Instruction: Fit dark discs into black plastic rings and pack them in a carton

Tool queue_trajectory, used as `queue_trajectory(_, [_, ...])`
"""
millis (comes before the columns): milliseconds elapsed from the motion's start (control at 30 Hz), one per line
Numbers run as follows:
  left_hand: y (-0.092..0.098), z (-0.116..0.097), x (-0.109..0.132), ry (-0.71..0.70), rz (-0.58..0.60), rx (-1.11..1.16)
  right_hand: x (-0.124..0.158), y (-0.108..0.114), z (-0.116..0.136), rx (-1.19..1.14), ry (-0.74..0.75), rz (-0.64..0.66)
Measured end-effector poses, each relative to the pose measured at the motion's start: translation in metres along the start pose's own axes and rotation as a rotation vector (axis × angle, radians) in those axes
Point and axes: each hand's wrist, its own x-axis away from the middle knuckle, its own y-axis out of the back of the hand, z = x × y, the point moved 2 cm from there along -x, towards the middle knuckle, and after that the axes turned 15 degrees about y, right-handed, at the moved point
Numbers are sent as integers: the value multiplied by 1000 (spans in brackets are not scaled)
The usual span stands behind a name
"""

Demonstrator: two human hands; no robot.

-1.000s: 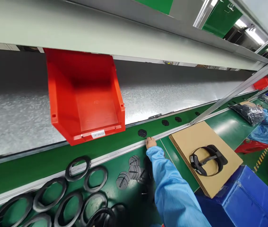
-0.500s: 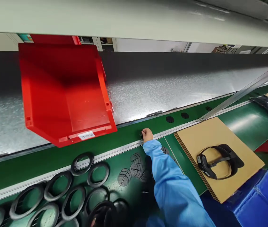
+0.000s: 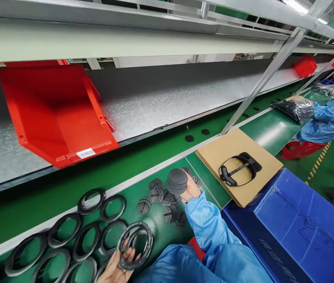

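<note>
My left hand (image 3: 116, 265) is low in view, with its fingers through a black rubber ring (image 3: 148, 245) and holding it up. My right hand (image 3: 190, 190) grips a short stack of black round discs (image 3: 177, 181) above a group of black slotted discs (image 3: 156, 195) lying on the green belt (image 3: 131, 186). Several more black rings (image 3: 112, 197) lie left of my left hand. To the right of my right hand, a black headband-shaped frame (image 3: 237, 169) rests on a stacked cardboard sheet (image 3: 214, 151).
A large red bin (image 3: 55, 114) hangs over a galvanized metal panel (image 3: 167, 98). Two black discs (image 3: 189, 138) sit on the upper green strip. A blue crate (image 3: 299, 224) stands at lower right. Far right, a co-worker's blue sleeve (image 3: 328, 122) reaches beside a black bag (image 3: 294, 110).
My right hand has moved down from the upper green strip, now holding a stack of discs. My left hand has entered view with a ring. The view has shifted downward.
</note>
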Motion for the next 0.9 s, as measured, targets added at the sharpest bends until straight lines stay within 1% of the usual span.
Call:
queue_trajectory(133, [-7,14,13,-58,63,15,17,-21,24,-117,-70,42])
queue_trajectory(267, [-16,28,30,-31,60,124,30,-29,43,-146,-99,83])
queue_trajectory(367, [-23,37,40,-44,76,206,40,-26,52,-119,-104,111])
queue_trajectory(467, [-29,44,50,-96,121,208,50,-22,57,-105,-121,120])
queue_trajectory(567, [-33,49,59,-135,149,199,59,-18,61,-108,-140,118])
queue_trajectory(700, [-34,56,68,-159,152,212,68,-13,65,-118,-156,108])
queue_trajectory(800, [-36,62,72,-167,164,213,73,-7,68,-125,-167,100])
queue_trajectory(900, [-36,69,73,-135,188,191,76,1,68,-127,-167,89])
